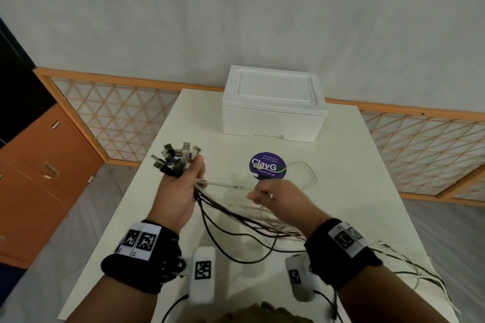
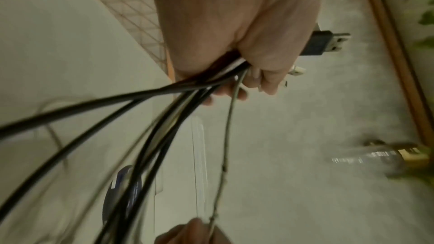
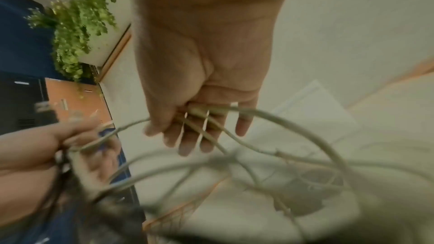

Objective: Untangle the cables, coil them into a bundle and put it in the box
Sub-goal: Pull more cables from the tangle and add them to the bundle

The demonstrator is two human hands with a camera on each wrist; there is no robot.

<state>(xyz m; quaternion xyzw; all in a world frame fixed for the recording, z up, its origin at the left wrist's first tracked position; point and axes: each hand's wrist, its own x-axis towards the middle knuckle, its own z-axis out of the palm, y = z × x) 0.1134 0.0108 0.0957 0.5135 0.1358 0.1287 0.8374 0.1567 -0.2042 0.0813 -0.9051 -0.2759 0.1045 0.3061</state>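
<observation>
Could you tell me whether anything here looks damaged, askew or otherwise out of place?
The pale cable stretched between the left hand and right hand looks frayed and nicked in the wrist views. The white foam box is lidded, and cables trail off the table's right edge.

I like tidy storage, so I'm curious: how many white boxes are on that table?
1. The box stands at the far end of the table, lid on, beyond the round sticker and both hands. Nothing suggests a second one, though the table's near edge is partly hidden by the arms.
</observation>
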